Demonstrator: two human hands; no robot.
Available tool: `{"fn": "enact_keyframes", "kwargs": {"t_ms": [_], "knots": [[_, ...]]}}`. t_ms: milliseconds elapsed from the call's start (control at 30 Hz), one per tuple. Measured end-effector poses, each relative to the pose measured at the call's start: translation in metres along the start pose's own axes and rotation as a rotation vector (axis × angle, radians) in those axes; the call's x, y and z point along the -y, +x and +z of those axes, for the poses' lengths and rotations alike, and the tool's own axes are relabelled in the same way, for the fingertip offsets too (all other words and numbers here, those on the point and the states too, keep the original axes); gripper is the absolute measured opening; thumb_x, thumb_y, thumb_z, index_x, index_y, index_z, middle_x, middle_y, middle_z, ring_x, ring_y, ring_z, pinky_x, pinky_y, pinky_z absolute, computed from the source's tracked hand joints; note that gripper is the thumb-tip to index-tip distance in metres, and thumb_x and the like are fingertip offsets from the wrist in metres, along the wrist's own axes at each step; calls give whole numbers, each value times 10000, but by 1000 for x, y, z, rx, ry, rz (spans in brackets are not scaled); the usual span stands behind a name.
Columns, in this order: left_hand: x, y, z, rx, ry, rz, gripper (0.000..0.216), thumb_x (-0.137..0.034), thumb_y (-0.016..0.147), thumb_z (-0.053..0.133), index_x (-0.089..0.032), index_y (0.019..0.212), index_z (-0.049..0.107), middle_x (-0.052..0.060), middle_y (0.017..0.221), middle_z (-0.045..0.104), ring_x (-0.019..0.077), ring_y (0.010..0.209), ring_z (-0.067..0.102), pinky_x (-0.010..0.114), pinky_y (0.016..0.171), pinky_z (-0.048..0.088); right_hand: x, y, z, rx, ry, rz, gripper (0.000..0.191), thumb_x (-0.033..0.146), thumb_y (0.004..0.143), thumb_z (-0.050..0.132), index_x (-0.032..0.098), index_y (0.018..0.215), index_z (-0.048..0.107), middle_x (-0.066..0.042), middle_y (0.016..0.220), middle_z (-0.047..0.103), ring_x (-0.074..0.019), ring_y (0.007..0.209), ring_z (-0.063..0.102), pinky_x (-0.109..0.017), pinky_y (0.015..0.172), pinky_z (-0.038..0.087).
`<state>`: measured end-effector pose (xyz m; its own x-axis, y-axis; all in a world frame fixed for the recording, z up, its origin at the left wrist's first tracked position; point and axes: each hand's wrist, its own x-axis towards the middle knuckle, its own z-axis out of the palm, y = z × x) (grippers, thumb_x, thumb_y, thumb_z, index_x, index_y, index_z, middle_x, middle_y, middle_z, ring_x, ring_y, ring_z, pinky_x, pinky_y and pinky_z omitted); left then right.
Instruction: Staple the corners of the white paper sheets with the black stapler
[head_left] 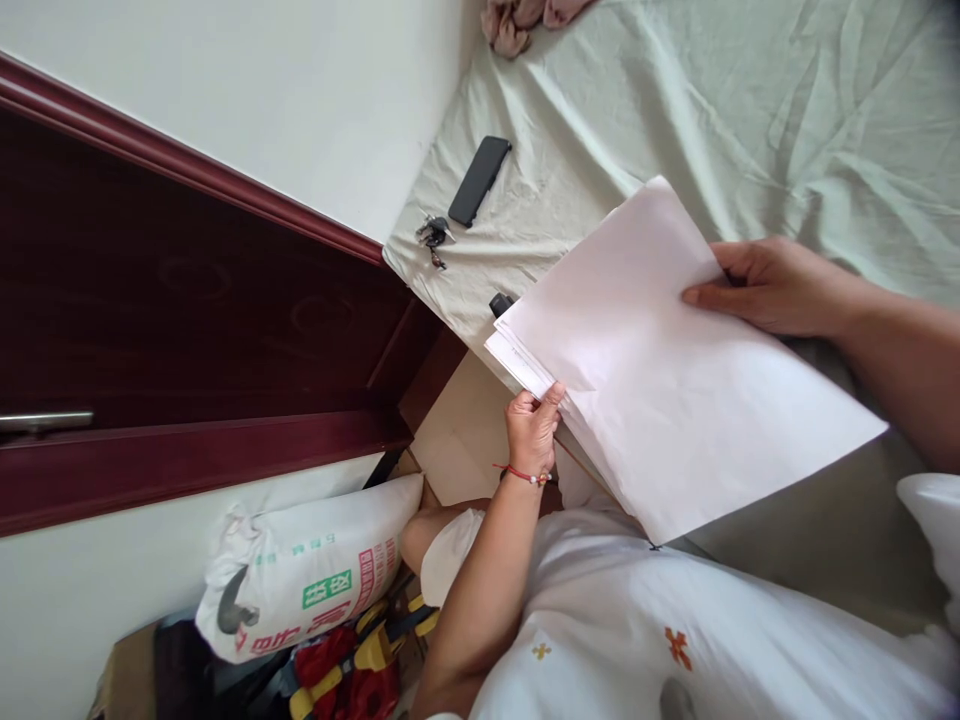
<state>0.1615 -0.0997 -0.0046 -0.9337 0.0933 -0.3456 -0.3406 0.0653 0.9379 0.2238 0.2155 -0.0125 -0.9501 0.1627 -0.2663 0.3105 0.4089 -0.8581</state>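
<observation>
A stack of white paper sheets [660, 370] is held up over the edge of the bed, its top sheet blank. At the stack's lower left edge, my left hand [534, 432] pinches the sheets, thumb on top. My right hand [772, 285] grips the opposite edge, its thumb lying on the top sheet and its other fingers mostly hidden beneath. Several sheet edges show fanned slightly apart near the left corner. A small black object [500, 304] peeks out from behind that corner; its kind is hidden.
On the pale green bed sheet [600, 110] lie a black phone [480, 180] and a bunch of keys [433, 232]. Pinkish cloth [517, 22] is bunched at the far end. A dark red door [187, 270] stands left. Below it leans a stuffed white sack [322, 560].
</observation>
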Motion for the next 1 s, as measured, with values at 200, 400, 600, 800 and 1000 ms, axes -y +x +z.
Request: {"fn": "enact_keyframes", "kwargs": {"t_ms": [200, 400, 600, 800, 1000], "knots": [[0, -5, -6, 12, -56, -2, 560, -549, 620, 923, -158, 580, 524, -81, 549, 423, 18, 475, 378, 151, 428, 284, -1, 0, -1, 21, 38, 19, 656, 705, 825, 623, 201, 1240, 682, -50, 1053, 735, -181, 880, 684, -242, 709, 500], [1, -5, -5, -10, -165, 75, 405, -512, 655, 916, -183, 675, 682, -30, 681, 663, 97, 693, 635, 209, 683, 520, -3, -4, -2, 103, 294, 35, 756, 717, 761, 705, 169, 1280, 665, -97, 1131, 722, -227, 907, 707, -298, 700, 578], [-1, -5, 6, 33, -320, -11, 365, -451, 718, 888, -213, 975, 782, 55, 1068, 791, 211, 1197, 679, 323, 1063, 520, 2, -6, -5, 137, 157, 62, 754, 775, 773, 649, 181, 1237, 675, -78, 1072, 729, -200, 829, 692, -267, 647, 513], [8, -1, 4, 7, -319, -70, 422, -404, 662, 923, -203, 995, 761, 45, 1029, 792, 220, 1139, 709, 351, 1039, 531, 4, -3, -4, 71, -15, 62, 726, 791, 801, 601, 179, 1179, 694, -58, 953, 729, -165, 780, 648, -246, 655, 457], [7, -1, 4, 32, -260, -38, 412, -435, 625, 950, -197, 884, 736, -17, 831, 754, 129, 835, 720, 258, 866, 557, 1, -2, -4, 79, -31, 11, 707, 791, 818, 569, 181, 1150, 696, -59, 959, 729, -161, 777, 653, -254, 674, 462]]}}
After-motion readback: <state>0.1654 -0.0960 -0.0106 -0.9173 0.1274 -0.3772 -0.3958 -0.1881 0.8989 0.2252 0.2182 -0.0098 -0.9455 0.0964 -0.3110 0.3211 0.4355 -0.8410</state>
